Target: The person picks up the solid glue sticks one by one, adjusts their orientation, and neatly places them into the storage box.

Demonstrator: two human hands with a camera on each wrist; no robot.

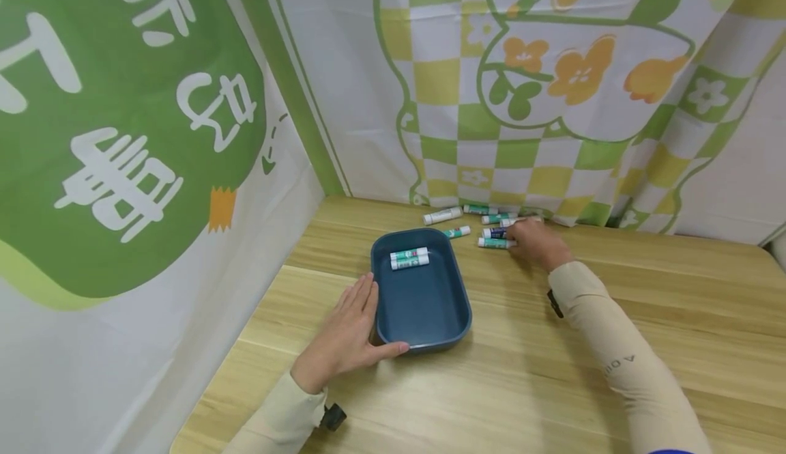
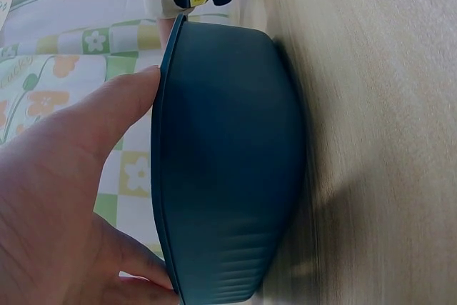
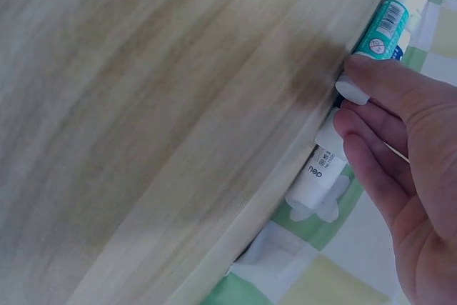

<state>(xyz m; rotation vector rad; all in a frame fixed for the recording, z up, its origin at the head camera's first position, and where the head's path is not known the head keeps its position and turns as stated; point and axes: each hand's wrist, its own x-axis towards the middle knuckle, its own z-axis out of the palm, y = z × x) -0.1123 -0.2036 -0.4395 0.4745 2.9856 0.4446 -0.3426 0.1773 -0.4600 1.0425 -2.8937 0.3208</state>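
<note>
A dark blue tray [image 1: 424, 307] stands on the wooden table, with two white-and-green glue sticks [image 1: 409, 258] lying side by side near its far end. My left hand [image 1: 344, 334] rests against its near left corner, fingers straight along the side and thumb on the near rim. In the left wrist view, the thumb touches the edge of the tray [image 2: 228, 141]. At the back of the table my right hand [image 1: 537, 244] pinches a teal-and-white glue stick [image 3: 383, 30] by its white end. Beside the fingers lies a white deli glue stick [image 3: 314, 178].
More glue sticks lie around the right hand, among them a dark blue one [image 1: 494, 233]. Behind the tray are a white stick [image 1: 443, 216] and a green one [image 1: 457, 232]. A patterned curtain [image 1: 510, 147] hangs along the table's back edge.
</note>
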